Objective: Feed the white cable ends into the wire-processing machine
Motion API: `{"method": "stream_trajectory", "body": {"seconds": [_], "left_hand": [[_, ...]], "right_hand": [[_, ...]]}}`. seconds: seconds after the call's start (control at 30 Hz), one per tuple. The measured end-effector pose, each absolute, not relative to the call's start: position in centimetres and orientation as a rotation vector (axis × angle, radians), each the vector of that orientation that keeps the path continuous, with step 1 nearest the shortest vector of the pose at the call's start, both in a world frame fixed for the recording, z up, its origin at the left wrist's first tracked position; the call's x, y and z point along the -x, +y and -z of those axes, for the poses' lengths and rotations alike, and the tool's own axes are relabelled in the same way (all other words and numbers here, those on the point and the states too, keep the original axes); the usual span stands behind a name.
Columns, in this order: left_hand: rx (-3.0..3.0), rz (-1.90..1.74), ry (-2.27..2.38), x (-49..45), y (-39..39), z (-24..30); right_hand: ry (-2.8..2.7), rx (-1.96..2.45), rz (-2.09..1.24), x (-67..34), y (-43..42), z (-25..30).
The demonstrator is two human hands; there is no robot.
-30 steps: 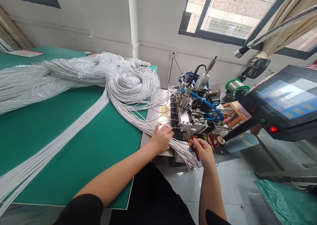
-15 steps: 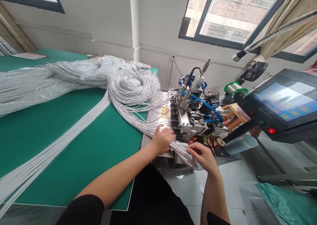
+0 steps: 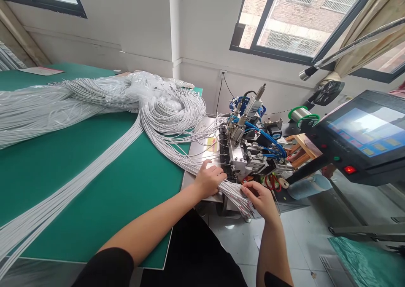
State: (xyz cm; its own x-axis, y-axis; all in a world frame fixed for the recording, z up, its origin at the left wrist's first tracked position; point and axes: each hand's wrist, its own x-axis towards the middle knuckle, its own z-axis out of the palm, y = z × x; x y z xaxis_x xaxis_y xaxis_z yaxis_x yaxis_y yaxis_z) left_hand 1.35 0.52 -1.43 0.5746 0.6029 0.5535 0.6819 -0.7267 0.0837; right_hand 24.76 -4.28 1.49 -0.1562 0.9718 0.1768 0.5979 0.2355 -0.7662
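A bundle of thin white cables (image 3: pixel 234 193) runs over the corner of the metal plate, and its loose ends fan out past the edge, some with reddish tips. My left hand (image 3: pixel 209 181) lies over this bundle with its fingers curled round it, the index finger lifted a little. To the right, my right hand (image 3: pixel 260 197) pinches at the bundle's upper side with thumb and fingertips together; a white cable seems to be between them, though the tips partly hide it. Close beyond both hands is a bench machine (image 3: pixel 242 152) with metal cylinders and blue air tubes, with several cables lying across its front.
A green table (image 3: pixel 104 202) carries a large coil of white cables (image 3: pixel 174 114) and plastic-wrapped bundles (image 3: pixel 41 114). On the right stand a control screen (image 3: pixel 368 129), a wire spool (image 3: pixel 302 116) and a small black fan (image 3: pixel 329 93). Scissors with red handles (image 3: pixel 272 182) lie below the machine.
The view has shifted slightly. Both hands keep nearly the same places at the bundle, and the cable ends have fanned a little differently.
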Motion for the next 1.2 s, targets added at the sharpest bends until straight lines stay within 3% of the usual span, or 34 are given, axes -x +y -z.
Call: {"method": "stream_trajectory", "body": {"seconds": [1.2], "left_hand": [[2.672, 0.819, -1.107, -1.4, 0.6, 1.3]], "right_hand": [[-1.725, 1.438, -0.775, -24.3, -3.8, -0.2]]}}
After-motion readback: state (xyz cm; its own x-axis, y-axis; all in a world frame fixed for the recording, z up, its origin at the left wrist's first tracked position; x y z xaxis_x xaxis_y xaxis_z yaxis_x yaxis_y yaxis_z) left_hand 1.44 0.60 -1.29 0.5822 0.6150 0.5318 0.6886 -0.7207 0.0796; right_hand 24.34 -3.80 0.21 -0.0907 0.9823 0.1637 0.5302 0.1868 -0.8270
